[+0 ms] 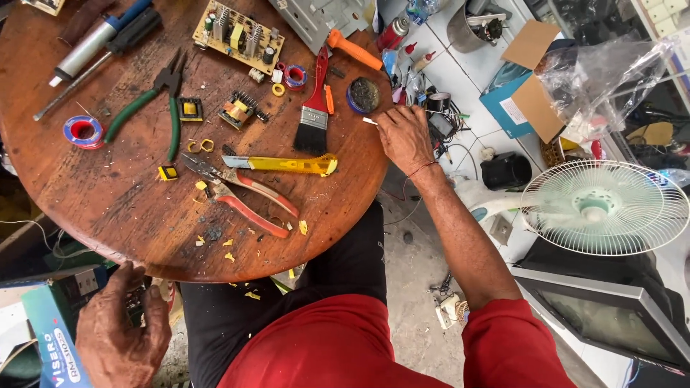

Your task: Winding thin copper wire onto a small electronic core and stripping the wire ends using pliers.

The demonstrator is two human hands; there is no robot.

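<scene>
My right hand (404,136) rests at the right edge of a round wooden table (108,208), its fingers pinching a small white stick (369,121) next to a round dark tin (364,94). My left hand (121,332) is below the table's near edge, over a dark box (83,282) on the left; whether it grips something there is unclear. On the table lie red-handled pliers (241,197), a yellow utility knife (287,164), a red-handled brush (315,108), green-handled pliers (152,104) and a circuit board (238,34).
A roll of tape (83,131), small yellow transformers (190,108) and yellow scraps litter the table. A running pale green fan (602,208) stands at the right above a grey monitor (607,316). Cardboard (535,93), a plastic bag (604,72) and tangled wires (438,115) crowd the floor.
</scene>
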